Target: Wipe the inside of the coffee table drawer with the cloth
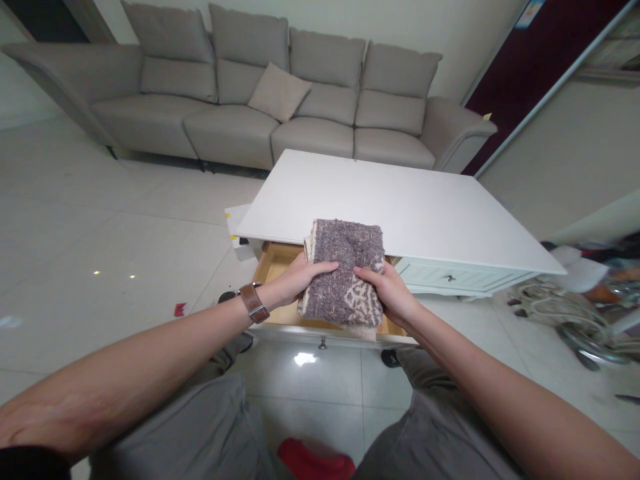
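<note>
A folded grey-brown towel (pixel 345 250) with a cream pattern at its lower right is held over the pulled-out wooden drawer (pixel 275 259). My left hand (pixel 295 280) grips its left edge, thumb on top, and wears a brown strap at the wrist. On the opposite edge is my right hand (pixel 393 291), its thumb also lying on the cloth. The fingers under the towel are hidden. The towel covers much of the drawer's inside.
The white coffee table (pixel 380 193) stands in front, with a second, closed drawer (pixel 450 275) at right. Behind it is a grey sofa (pixel 225 130). A white box (pixel 243 250) is left of the table; a red item (pixel 315 460) lies on the floor below.
</note>
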A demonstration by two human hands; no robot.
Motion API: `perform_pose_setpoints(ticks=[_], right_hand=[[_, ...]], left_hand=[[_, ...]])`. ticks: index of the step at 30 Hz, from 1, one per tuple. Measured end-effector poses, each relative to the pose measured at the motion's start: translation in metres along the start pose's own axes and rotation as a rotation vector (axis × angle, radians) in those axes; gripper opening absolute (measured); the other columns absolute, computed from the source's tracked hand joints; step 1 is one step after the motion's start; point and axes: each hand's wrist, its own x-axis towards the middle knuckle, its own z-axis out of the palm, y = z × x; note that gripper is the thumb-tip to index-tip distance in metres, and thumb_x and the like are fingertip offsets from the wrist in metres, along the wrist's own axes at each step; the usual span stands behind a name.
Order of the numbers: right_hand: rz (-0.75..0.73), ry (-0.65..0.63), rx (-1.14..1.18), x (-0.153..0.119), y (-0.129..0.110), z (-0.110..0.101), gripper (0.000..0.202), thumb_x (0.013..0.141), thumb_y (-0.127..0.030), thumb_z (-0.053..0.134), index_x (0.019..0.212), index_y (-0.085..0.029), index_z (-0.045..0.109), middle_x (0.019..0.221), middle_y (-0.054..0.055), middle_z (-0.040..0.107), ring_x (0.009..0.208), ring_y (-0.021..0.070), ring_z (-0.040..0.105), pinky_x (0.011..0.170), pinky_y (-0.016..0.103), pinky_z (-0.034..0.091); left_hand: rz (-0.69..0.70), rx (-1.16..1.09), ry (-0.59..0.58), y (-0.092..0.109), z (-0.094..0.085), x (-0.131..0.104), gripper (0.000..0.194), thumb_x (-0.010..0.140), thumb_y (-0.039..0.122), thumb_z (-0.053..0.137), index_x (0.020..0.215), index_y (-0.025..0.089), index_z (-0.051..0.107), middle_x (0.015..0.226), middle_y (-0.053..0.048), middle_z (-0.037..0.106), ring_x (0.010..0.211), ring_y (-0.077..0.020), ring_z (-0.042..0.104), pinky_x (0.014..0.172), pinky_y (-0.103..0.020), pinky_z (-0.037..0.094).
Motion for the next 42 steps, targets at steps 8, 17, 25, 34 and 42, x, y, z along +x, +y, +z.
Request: perform_pose_setpoints(ticks=[8, 17, 25, 34, 42], right_hand=[[0.001, -0.002, 0.029, 0.0005, 0.0017, -0.0004, 0.047, 0.064, -0.036, 0.089, 0.105, -0.020, 0.072, 0.108, 0.007, 0.078, 0.100, 0.0286, 0.072, 0.100, 0.047, 0.053], [0.008, 0.001, 0.043, 0.0008, 0.0013, 0.0003, 0.045, 0.065, -0.035, 0.089, 0.104, -0.021, 0.073, 0.107, 0.006, 0.078, 0.101, 0.0283, 0.072, 0.097, 0.043, 0.054], [0.018, 0.013, 0.038, 0.0001, 0.0008, 0.0007, 0.046, 0.063, -0.036, 0.089, 0.103, -0.021, 0.072, 0.107, 0.007, 0.078, 0.102, 0.0294, 0.072, 0.097, 0.044, 0.054], [0.011, 0.007, 0.030, 0.0006, 0.0029, -0.0002, 0.046, 0.064, -0.036, 0.088, 0.104, -0.021, 0.072, 0.107, 0.006, 0.078, 0.103, 0.0290, 0.071, 0.097, 0.043, 0.053], [0.019, 0.011, 0.021, 0.0008, 0.0054, -0.0013, 0.044, 0.064, -0.036, 0.088, 0.103, -0.021, 0.072, 0.106, 0.006, 0.078, 0.103, 0.0286, 0.071, 0.096, 0.042, 0.053]], left_hand=[[-0.024, -0.055, 0.036, -0.0011, 0.0000, 0.0009, 0.060, 0.074, 0.033, 0.084, 0.128, 0.017, 0.064, 0.134, -0.014, 0.069, 0.119, -0.0303, 0.066, 0.108, -0.048, 0.049], [-0.090, -0.147, 0.089, 0.0021, 0.0031, 0.0000, 0.054, 0.071, 0.033, 0.078, 0.121, 0.016, 0.067, 0.106, -0.008, 0.079, 0.101, -0.0288, 0.072, 0.095, -0.043, 0.055], [-0.126, -0.175, 0.110, 0.0011, 0.0023, 0.0001, 0.050, 0.072, 0.035, 0.076, 0.117, 0.015, 0.069, 0.101, -0.008, 0.079, 0.092, -0.0266, 0.073, 0.089, -0.040, 0.057], [-0.193, -0.191, 0.110, 0.0012, 0.0007, 0.0011, 0.039, 0.078, 0.038, 0.070, 0.110, 0.016, 0.074, 0.097, -0.008, 0.080, 0.091, -0.0270, 0.074, 0.088, -0.042, 0.059], [-0.222, -0.259, 0.138, 0.0052, 0.0049, -0.0012, 0.036, 0.088, 0.040, 0.062, 0.110, 0.015, 0.075, 0.103, -0.009, 0.080, 0.100, -0.0272, 0.074, 0.095, -0.041, 0.059]])
